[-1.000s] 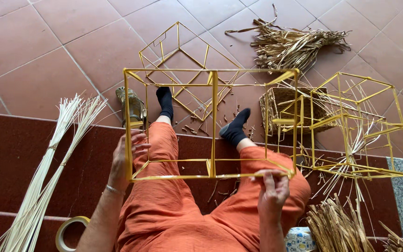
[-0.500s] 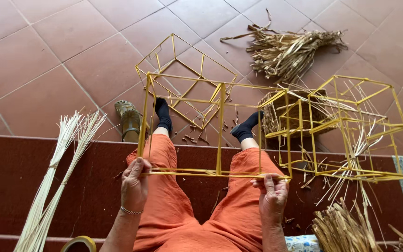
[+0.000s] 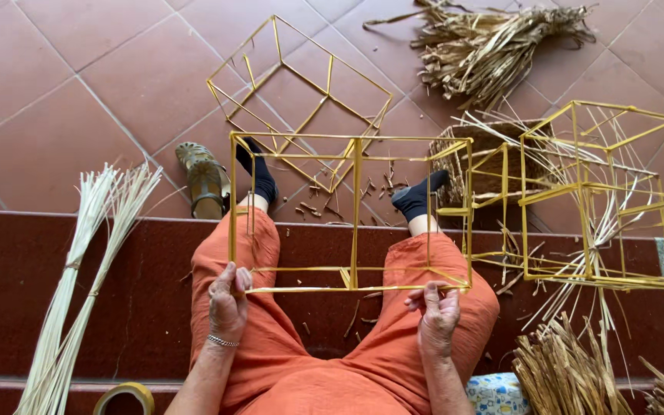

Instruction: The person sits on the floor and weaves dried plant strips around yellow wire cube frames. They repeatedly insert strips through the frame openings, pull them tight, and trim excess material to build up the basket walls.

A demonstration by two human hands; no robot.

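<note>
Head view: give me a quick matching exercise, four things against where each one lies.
Things:
1. tape roll
2. sandal
3. pale reed bundle
4. dried straw heap

Places:
A. top right, on the tiles
B. far left, across the step
C. bottom edge, left of the left hand
D. beside the left foot

Pairs: 1-C, 2-D, 3-B, 4-A

Yellow straw box frame [image 3: 351,211], upright over knees, near edge betw. both hands' fingers.

This is looking like a home porch used for craft work. A person is sitting on a dark red step [image 3: 55,261] by big floor tiles [image 3: 78,100], with straw bundles [image 3: 501,38] and yellow stick frames [image 3: 601,192] lying around.
</note>
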